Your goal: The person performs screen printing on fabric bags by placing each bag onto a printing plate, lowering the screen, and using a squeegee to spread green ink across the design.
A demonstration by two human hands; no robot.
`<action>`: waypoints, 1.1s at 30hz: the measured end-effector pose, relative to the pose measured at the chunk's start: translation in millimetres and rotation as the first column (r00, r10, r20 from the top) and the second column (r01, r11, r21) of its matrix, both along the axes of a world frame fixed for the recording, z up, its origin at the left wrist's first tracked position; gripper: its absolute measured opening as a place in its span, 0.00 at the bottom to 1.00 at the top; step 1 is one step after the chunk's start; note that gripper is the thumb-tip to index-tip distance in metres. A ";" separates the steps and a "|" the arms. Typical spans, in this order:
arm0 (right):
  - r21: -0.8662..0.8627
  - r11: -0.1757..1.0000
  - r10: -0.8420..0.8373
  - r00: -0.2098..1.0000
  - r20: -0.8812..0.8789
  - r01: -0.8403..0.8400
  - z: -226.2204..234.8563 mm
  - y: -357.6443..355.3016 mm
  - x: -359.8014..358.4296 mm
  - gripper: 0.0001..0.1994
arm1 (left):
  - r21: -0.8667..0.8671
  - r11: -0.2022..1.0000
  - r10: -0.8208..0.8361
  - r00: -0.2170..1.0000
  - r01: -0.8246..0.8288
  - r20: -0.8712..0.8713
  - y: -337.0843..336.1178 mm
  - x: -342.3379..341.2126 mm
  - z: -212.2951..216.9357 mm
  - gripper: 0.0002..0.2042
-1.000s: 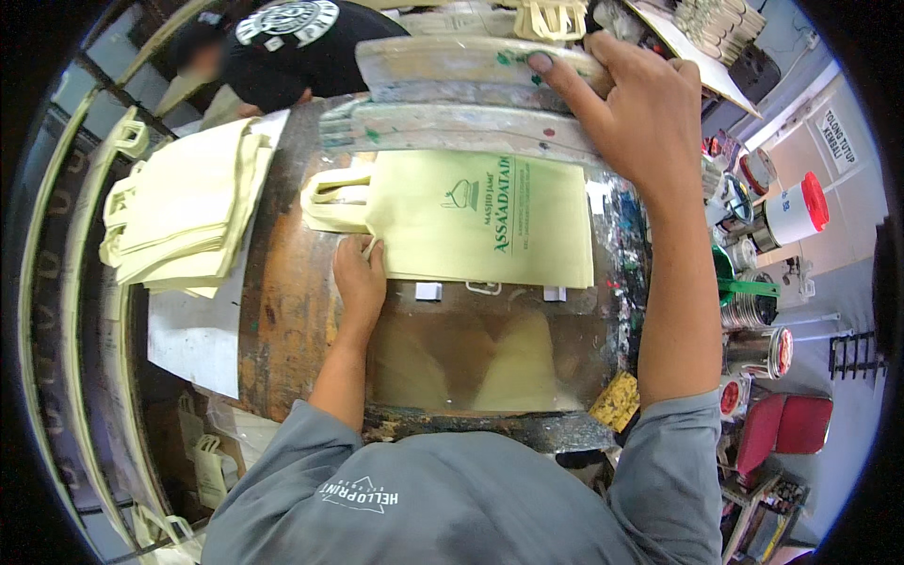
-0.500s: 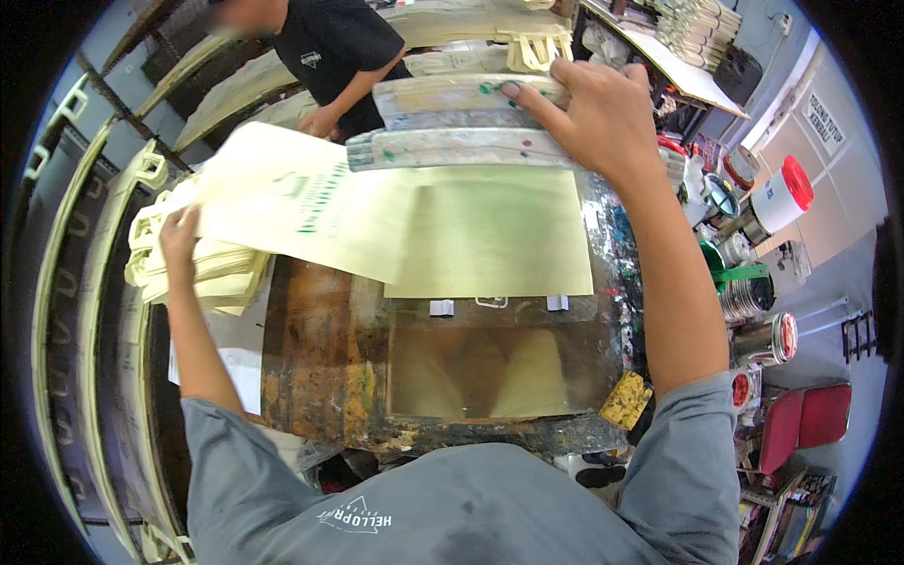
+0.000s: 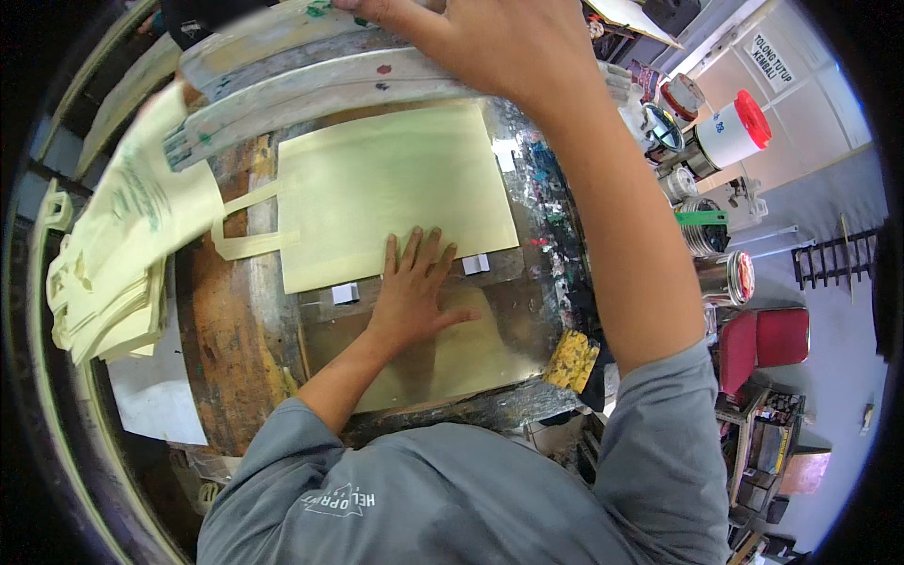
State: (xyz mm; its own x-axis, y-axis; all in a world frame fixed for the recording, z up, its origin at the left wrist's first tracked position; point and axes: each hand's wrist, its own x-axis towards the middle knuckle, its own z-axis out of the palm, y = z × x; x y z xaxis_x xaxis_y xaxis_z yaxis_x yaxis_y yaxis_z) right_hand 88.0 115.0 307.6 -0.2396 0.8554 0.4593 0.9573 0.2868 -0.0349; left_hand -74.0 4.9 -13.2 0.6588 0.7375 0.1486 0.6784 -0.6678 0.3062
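Note:
My left hand (image 3: 419,292) lies open, its fingers spread on the near edge of a blank cream tote bag (image 3: 395,188). The bag lies flat on the work board, its handle (image 3: 252,221) pointing left. At the top, my right hand (image 3: 499,42) grips a raised, paint-stained screen-printing frame (image 3: 320,89); part of the hand is cut off by the picture edge. To the left, a cream bag with green print (image 3: 151,193), blurred, hangs over a stack of cream bags (image 3: 118,315).
Two small white blocks (image 3: 346,294) sit along the bag's near edge. A yellow sponge (image 3: 572,361) lies at the board's right corner. Paint cans (image 3: 725,278) and a white tub with red lid (image 3: 730,132) stand at right. A co-worker's black cap (image 3: 212,14) shows at top left.
My left hand has left the pile at left and come down on the blank bag. The printed bag has moved off it to the left. My right hand still holds the frame up.

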 end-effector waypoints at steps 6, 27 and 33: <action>0.045 0.998 0.037 0.998 -0.048 -0.035 -4.5 6.8 2.3 0.40 | 0.014 0.999 -0.042 0.998 0.043 -0.051 -6.4 0.1 4.5 0.55; -0.345 0.929 0.158 0.987 0.041 -0.134 -190.4 -83.3 14.5 0.28 | -0.146 0.802 0.587 0.719 -0.579 0.373 -36.0 -149.2 -11.8 0.58; -0.094 0.993 0.085 0.989 0.120 -0.074 -235.2 -89.0 4.4 0.23 | -0.066 0.843 0.502 0.738 -0.534 0.450 -32.8 -149.8 -15.3 0.61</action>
